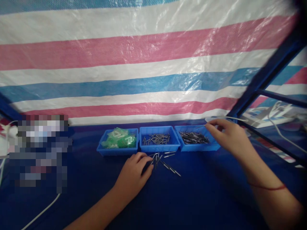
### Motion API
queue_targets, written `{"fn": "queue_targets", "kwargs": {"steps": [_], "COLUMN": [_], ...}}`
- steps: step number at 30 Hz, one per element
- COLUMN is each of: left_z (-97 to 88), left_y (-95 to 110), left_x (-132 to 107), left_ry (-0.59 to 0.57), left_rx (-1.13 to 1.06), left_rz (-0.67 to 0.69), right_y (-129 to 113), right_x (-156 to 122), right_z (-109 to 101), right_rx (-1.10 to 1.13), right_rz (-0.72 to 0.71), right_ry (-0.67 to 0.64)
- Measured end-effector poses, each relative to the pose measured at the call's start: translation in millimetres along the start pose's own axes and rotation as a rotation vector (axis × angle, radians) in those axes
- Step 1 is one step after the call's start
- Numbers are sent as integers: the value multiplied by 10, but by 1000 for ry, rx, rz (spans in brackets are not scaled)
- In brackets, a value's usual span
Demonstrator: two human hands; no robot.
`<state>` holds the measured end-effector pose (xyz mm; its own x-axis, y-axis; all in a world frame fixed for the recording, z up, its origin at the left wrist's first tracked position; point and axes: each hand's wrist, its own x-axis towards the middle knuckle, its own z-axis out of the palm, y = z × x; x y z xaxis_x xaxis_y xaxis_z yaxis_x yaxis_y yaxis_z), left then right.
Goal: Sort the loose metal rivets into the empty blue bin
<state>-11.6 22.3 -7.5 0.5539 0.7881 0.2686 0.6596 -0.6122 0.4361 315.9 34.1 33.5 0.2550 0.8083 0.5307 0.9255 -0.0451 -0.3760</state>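
Three small blue trays stand in a row at the back of a blue table. The left tray (102, 148) holds green plastic pieces (118, 138). The middle tray (159, 147) and the right tray (189, 147) hold thin metal pins. Several loose pins (165, 163) lie on the table in front of the middle tray. My left hand (134, 174) rests on the table with fingers curled, its fingertips touching the loose pins. My right hand (227, 135) reaches over the right tray's far right corner, fingers pinched at a white cable (230, 118).
A striped pink, white and blue tarp (144, 64) hangs behind the table. A blue metal frame (263, 83) slants up at the right, with white cables beyond it. A white cable (40, 212) crosses the lower left. A blurred patch covers the left.
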Motion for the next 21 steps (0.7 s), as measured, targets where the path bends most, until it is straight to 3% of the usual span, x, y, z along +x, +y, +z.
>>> {"fn": "queue_targets", "kwargs": {"steps": [4, 7, 9, 12, 15, 17, 21], "left_z": [24, 32, 37, 44, 47, 49, 47], "left_y": [3, 7, 3, -8, -16, -20, -30], "left_x": [17, 38, 51, 68, 78, 84, 86], "left_ry": [-37, -43, -41, -30, -19, -24, -35], "left_rx": [121, 167, 172, 160, 147, 139, 112], "left_rz": [11, 9, 9, 4, 4, 7, 0], "right_y": [163, 5, -192, -516, -748, -828, -887], "right_x": [21, -25, -78, -203, -358, -448, -557], "right_z": [47, 59, 41, 23, 70, 132, 238], "right_rx": [-230, -252, -126, 144, 245, 227, 191], "right_rz": [-50, -109, -174, -359, -513, -547, -552], "right_ry": [-26, 36, 21, -268, -570, -646, -663]}}
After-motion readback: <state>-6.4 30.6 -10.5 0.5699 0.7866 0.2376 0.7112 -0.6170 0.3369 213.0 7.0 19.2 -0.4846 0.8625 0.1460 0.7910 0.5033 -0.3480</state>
